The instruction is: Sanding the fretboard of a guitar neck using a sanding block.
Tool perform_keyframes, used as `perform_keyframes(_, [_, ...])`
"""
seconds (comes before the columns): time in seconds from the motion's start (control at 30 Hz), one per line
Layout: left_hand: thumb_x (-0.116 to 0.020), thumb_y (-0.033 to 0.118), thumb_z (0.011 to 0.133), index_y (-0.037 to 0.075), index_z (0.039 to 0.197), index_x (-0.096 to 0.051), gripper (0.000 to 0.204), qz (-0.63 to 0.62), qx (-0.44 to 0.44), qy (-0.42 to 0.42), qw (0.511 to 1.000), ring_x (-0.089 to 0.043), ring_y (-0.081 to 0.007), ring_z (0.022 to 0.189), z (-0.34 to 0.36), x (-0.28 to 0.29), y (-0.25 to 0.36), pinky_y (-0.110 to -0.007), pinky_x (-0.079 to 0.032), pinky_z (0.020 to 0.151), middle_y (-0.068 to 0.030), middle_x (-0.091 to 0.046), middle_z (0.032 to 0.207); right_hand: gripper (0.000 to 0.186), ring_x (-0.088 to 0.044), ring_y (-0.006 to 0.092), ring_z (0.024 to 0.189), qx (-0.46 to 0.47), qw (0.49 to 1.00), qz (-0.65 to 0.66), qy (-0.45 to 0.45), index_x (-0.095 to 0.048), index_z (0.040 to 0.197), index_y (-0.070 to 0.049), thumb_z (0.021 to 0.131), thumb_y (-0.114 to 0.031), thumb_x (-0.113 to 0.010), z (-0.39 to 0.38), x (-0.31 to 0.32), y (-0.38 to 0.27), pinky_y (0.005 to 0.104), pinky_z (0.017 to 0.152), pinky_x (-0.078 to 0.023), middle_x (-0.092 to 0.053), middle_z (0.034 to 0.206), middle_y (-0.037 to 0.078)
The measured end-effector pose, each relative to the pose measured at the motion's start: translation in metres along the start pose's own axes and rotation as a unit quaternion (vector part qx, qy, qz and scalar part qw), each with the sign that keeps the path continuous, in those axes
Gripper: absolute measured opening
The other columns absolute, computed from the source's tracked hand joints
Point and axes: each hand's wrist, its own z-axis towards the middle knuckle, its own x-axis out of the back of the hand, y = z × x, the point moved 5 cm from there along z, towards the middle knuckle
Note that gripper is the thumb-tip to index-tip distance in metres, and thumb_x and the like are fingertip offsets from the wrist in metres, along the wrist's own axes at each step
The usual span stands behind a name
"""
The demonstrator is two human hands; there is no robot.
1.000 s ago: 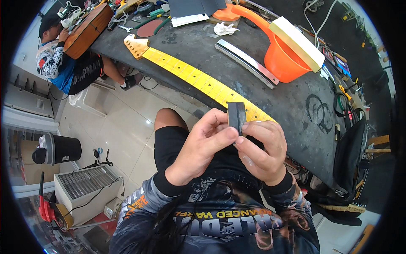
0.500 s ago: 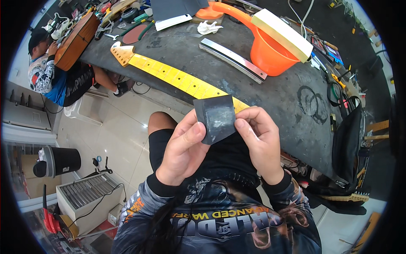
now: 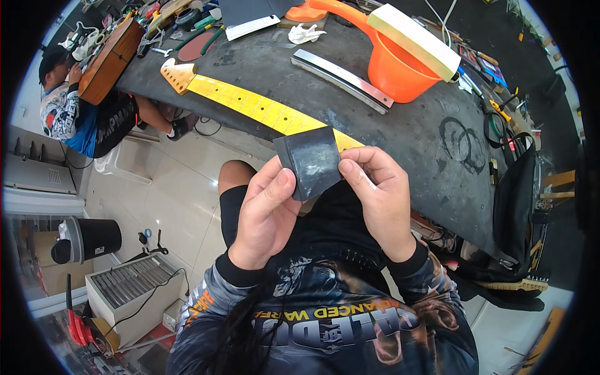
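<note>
A dark piece of sandpaper (image 3: 312, 159), creased along its left side and smudged with pale dust, is held up in front of me. My left hand (image 3: 269, 209) pinches its left edge, thumb on top. At its right edge, my right hand (image 3: 378, 194) grips it between thumb and fingers; there is a whitish mark on that thumb. Just beyond the sandpaper lies a guitar neck (image 3: 250, 105) with a yellow fretboard, its headstock pointing to the far left. The sandpaper and my right hand hide the neck's near end.
On the dark workbench (image 3: 431, 169) are a metal-faced bar (image 3: 344, 78), an orange dipper (image 3: 400, 72) with a pale block (image 3: 415, 40) across it, and crumpled white tissue (image 3: 306, 34). At far left a person holds an acoustic guitar (image 3: 109, 62). A black bag (image 3: 515, 194) hangs at right.
Both hands have shifted slightly up and left with the sandpaper, which has turned a little and shows its dusty face more flatly. The grip stays on both edges.
</note>
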Motion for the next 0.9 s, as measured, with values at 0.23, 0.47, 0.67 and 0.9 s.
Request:
perform_keyframes(0.23, [-0.072,0.054,0.118,-0.003,0.173,-0.052,0.082,0.006,0.013,-0.016,1.0,-0.065,-0.0321,0.158,-0.0022,0.0028,0.0022,-0.055,-0.049,0.137,-0.0198,-0.066,0.17,0.024,-0.073,0.0068,0.105,-0.007,1.0,0.01,-0.009,-0.08,0.132,0.003,0.117,-0.015,-0.082,-0.0027,-0.0004,0.0005,0.026,0.095,-0.058,-0.082,0.118,0.002])
perform_keyframes(0.47, [-0.072,0.048,0.118,-0.004,0.173,-0.05,0.079,0.001,0.017,-0.024,1.0,-0.066,-0.0337,0.158,-0.0048,0.0056,0.0014,-0.056,-0.05,0.136,-0.0206,-0.066,0.17,0.024,-0.075,0.0088,0.11,0.003,1.0,0.016,-0.005,-0.08,0.135,0.006,0.118,-0.011,-0.08,-0.0053,-0.0016,-0.0032,0.0272,0.1,-0.06,-0.084,0.124,0.005])
perform_keyframes(0.67, [-0.073,0.046,0.118,-0.005,0.173,-0.051,0.079,-0.003,0.018,-0.031,0.999,-0.066,-0.0333,0.157,-0.0049,0.0066,0.0004,-0.056,-0.052,0.134,-0.0201,-0.067,0.169,0.025,-0.076,0.0097,0.113,0.008,1.0,0.013,0.001,-0.08,0.137,0.006,0.118,-0.01,-0.079,-0.0067,-0.0022,-0.0037,0.028,0.102,-0.06,-0.084,0.125,0.006])
perform_keyframes(0.9, [-0.082,0.032,0.115,-0.005,0.162,-0.068,0.061,-0.045,-0.009,-0.038,0.998,-0.071,-0.0198,0.143,-0.0075,0.0058,-0.0046,-0.036,-0.051,0.125,-0.0117,-0.075,0.156,0.027,-0.077,0.0112,0.116,-0.017,1.0,-0.001,0.008,-0.08,0.14,0.007,0.118,-0.009,-0.078,-0.0083,-0.0007,0.005,0.0289,0.104,-0.061,-0.084,0.126,0.006])
